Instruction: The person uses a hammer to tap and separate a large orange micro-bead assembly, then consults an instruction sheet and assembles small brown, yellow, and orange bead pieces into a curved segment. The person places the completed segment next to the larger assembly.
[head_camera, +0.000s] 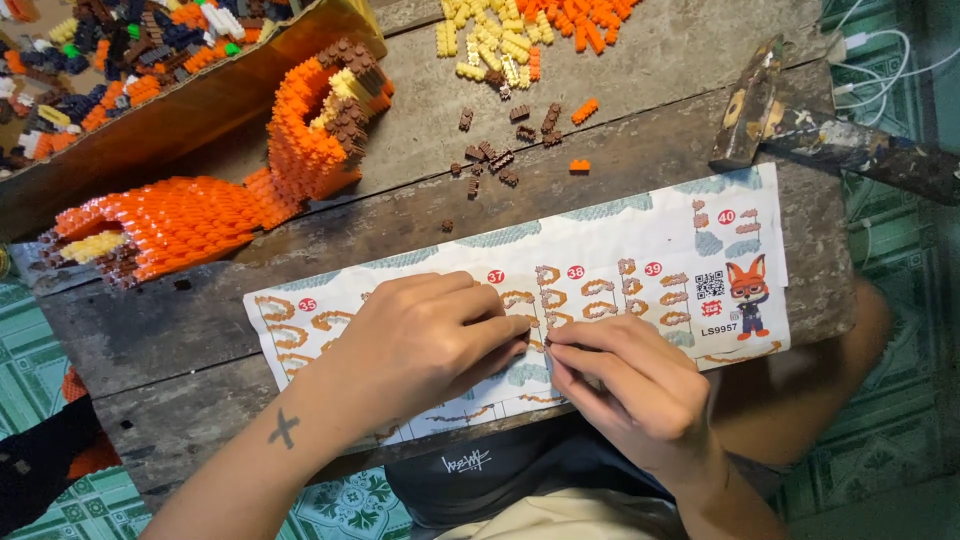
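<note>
Table: worn wooden table (640, 150).
Model: orange brick model (230, 190), far left.
Sheet: instruction sheet (620, 240), front edge.
Hands: left hand (420, 345) and right hand (630, 385) meet fingertip to fingertip on the sheet; whatever they pinch is hidden.

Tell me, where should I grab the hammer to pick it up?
Grip the hammer by its long paint-spattered handle, coming in from the right side. The handle sticks out past the wooden table edge, so fingers can wrap right around it; the heavy head rests on the table.
</note>
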